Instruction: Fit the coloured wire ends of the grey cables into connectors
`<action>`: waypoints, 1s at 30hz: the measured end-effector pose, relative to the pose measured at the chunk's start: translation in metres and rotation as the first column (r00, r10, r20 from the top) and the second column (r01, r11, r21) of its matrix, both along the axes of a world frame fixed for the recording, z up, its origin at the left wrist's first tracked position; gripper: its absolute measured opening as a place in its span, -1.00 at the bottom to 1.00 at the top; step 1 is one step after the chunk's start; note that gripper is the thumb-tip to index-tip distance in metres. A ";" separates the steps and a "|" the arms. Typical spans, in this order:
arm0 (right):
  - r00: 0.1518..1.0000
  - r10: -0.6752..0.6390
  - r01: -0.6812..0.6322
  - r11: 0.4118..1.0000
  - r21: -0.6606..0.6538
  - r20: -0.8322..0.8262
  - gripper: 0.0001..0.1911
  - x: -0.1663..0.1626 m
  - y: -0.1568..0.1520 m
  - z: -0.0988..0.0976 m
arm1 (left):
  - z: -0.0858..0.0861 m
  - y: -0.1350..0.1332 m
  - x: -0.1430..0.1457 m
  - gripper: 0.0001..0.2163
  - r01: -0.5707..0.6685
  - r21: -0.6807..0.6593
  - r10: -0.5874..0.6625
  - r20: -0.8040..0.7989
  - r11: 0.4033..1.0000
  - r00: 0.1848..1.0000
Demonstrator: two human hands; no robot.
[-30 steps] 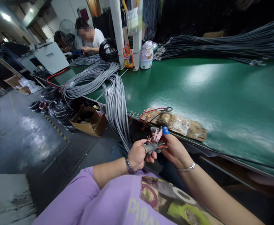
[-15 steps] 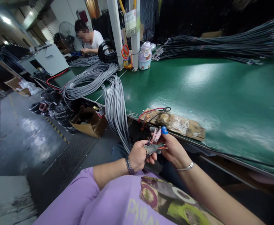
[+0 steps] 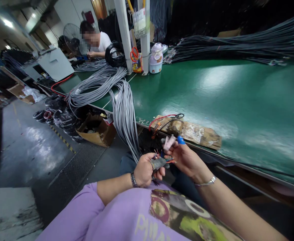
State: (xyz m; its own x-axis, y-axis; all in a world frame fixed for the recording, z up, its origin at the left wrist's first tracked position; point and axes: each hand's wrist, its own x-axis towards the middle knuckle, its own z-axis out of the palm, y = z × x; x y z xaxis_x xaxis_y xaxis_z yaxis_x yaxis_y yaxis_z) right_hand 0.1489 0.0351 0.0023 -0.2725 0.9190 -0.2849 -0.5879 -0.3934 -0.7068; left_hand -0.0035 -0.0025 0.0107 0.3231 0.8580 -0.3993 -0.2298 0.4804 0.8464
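My left hand (image 3: 144, 170) is closed around the end of a grey cable (image 3: 159, 163) whose thin coloured wires fan out toward my right hand. My right hand (image 3: 187, 159) pinches a small pink tool (image 3: 168, 142) just above those wires; its index fingertip wears a blue cot (image 3: 180, 140). Both hands are held below the near edge of the green table (image 3: 237, 97), over my lap.
A taped brown block (image 3: 194, 131) with red and black leads lies on the table edge. Grey cable bundles (image 3: 123, 107) hang off the table at left. Dark cable bundles (image 3: 237, 47) lie at the back. A person sits far left. A cardboard box (image 3: 96, 129) is on the floor.
My right hand with the pink tool has lifted slightly up and right, away from the wire ends. My left hand has dropped a little with the cable.
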 end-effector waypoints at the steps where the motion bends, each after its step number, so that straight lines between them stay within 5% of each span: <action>1: 1.000 -0.010 0.010 1.000 0.005 0.003 -0.61 0.000 0.000 0.001 | 0.000 0.000 0.000 -0.66 -0.015 0.007 0.015 0.013 1.000 1.000; 15: 0.996 -0.069 0.067 0.997 0.047 0.047 -0.59 -0.003 0.005 -0.006 | 0.004 0.009 0.012 -0.64 -0.169 0.005 0.167 0.094 0.986 0.981; 30: 0.997 -0.077 0.077 0.997 -0.023 -0.013 -0.57 -0.007 -0.002 -0.003 | -0.003 0.004 0.008 -0.70 -0.085 0.047 0.083 0.033 0.995 0.996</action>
State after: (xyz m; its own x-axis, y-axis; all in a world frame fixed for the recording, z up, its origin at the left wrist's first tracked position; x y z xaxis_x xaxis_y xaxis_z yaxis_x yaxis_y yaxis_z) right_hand 0.1417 0.0329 -0.0004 -0.2049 0.9310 -0.3021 -0.6266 -0.3619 -0.6903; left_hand 0.0045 0.0015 0.0082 0.2606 0.9008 -0.3473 -0.2938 0.4166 0.8603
